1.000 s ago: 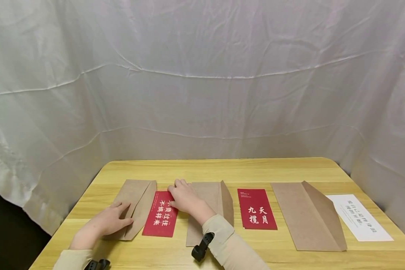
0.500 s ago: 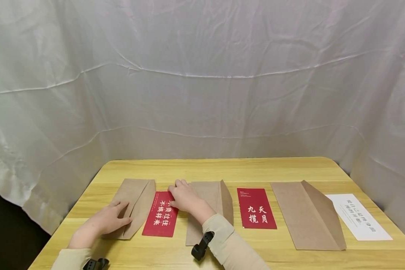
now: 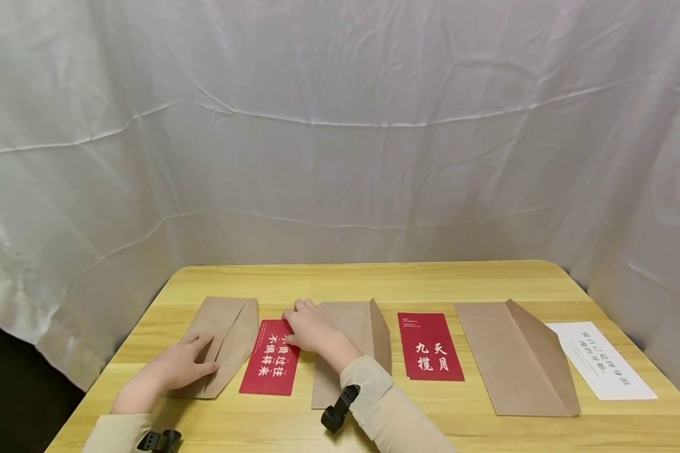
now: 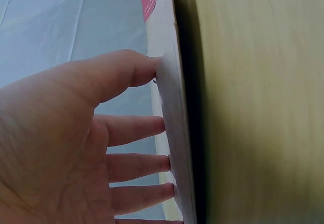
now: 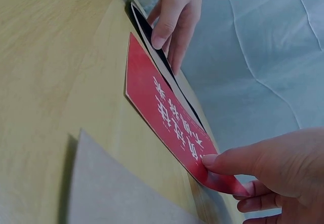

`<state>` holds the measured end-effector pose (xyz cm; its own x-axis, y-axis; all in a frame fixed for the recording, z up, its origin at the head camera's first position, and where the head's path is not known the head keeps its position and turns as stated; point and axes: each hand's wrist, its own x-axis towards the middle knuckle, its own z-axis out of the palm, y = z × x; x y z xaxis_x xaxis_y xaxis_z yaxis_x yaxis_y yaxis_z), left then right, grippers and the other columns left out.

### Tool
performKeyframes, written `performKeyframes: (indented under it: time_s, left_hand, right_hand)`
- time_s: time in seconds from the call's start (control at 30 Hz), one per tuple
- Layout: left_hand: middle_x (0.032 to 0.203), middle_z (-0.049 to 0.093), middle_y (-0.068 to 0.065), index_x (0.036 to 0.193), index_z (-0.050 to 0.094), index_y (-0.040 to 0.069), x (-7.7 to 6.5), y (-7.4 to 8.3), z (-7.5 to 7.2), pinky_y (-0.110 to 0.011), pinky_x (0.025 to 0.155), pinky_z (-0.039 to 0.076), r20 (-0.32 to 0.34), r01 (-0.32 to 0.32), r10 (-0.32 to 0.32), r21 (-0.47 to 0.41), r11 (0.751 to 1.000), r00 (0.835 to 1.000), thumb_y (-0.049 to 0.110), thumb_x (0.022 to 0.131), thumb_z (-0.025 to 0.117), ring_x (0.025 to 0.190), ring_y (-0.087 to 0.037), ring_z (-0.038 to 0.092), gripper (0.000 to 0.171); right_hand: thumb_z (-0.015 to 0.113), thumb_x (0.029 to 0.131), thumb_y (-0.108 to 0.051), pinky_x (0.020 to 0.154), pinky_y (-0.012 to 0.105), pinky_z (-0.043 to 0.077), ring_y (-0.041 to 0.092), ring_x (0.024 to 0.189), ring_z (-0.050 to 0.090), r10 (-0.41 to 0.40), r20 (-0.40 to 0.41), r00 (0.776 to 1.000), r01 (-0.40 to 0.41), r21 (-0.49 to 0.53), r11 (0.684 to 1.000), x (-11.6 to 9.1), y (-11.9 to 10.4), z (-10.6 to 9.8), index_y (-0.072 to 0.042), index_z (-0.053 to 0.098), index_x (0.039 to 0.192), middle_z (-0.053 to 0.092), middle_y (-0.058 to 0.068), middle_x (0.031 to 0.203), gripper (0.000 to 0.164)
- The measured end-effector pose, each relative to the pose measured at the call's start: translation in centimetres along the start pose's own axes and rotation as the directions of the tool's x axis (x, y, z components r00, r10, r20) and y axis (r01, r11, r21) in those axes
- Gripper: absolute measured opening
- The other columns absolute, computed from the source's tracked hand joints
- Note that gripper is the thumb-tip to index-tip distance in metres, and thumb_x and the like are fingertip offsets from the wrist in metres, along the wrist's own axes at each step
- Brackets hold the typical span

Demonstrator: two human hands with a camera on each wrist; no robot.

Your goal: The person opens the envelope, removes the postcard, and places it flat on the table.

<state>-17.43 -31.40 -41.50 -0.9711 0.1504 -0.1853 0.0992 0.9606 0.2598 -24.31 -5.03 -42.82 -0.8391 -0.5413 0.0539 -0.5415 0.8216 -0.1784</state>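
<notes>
My left hand (image 3: 181,366) rests on the leftmost brown paper envelope (image 3: 236,358), its thumb and fingertips spread over the paper. In the left wrist view those fingers (image 4: 136,127) are fairly straight, their tips touching the envelope's face (image 4: 174,112). My right hand (image 3: 314,330) pinches a red card (image 3: 269,368) with white characters by its far right corner. The right wrist view shows my thumb on top of the card (image 5: 162,112) and fingers beneath, the held end bent. The card lies just right of the left envelope, my right forearm crossing the middle envelope (image 3: 345,314).
A second red card (image 3: 432,346) lies right of the middle envelope, whose flap stands open. Farther right are another open-flapped envelope (image 3: 512,365) and a white card (image 3: 603,362) partly under its flap. A pale curtain (image 3: 340,157) hangs behind the wooden table (image 3: 340,277).
The left hand and its envelope have slid slightly left, widening the gap to the red card. My right hand keeps its grip on the card's corner, nearly still.
</notes>
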Motion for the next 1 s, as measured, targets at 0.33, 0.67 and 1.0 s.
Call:
performKeyframes:
  time_s: [0.33, 0.67, 1.0]
  left_hand:
    - [0.142, 0.036, -0.041, 0.141, 0.045, -0.004, -0.15, -0.01, -0.16, -0.065, 0.099, 0.040, -0.009, -0.001, 0.001, 0.007, 1.000, 1.000, 0.040, 0.087, 0.067, 0.125, -0.061, 0.042, 0.074]
    - [0.143, 0.035, -0.041, 0.142, 0.043, -0.005, -0.15, -0.25, -0.20, -0.066, 0.099, 0.040, 0.007, 0.012, -0.012, 0.008, 1.000, 1.000, 0.041, 0.087, 0.067, 0.126, -0.062, 0.038, 0.075]
    - [0.142, 0.036, -0.042, 0.141, 0.044, -0.006, -0.21, -0.18, -0.25, -0.066, 0.097, 0.040, -0.010, -0.001, 0.001, 0.024, 1.000, 1.000, 0.042, 0.088, 0.067, 0.124, -0.062, 0.040, 0.075]
  right_hand:
    - [0.070, 0.089, -0.037, 0.100, 0.040, 0.046, 0.016, 0.103, 0.049, 0.007, 0.022, 1.000, -0.007, 0.018, 1.000, -0.11, 0.21, -0.16, -0.018, 0.064, 0.125, 0.057, 0.003, 0.113, 0.041]
    - [0.070, 0.089, -0.038, 0.106, 0.044, 0.043, 0.019, 0.108, 0.053, 0.002, 0.046, 0.999, -0.002, 0.001, 1.000, -0.31, 0.46, -0.52, -0.018, 0.066, 0.121, 0.059, 0.004, 0.114, 0.038]
    - [0.069, 0.090, -0.038, 0.107, 0.047, 0.042, 0.019, 0.106, 0.052, -0.004, 0.058, 0.998, 0.005, -0.016, 1.000, -0.30, 0.43, -0.44, -0.018, 0.067, 0.120, 0.059, 0.004, 0.112, 0.036]
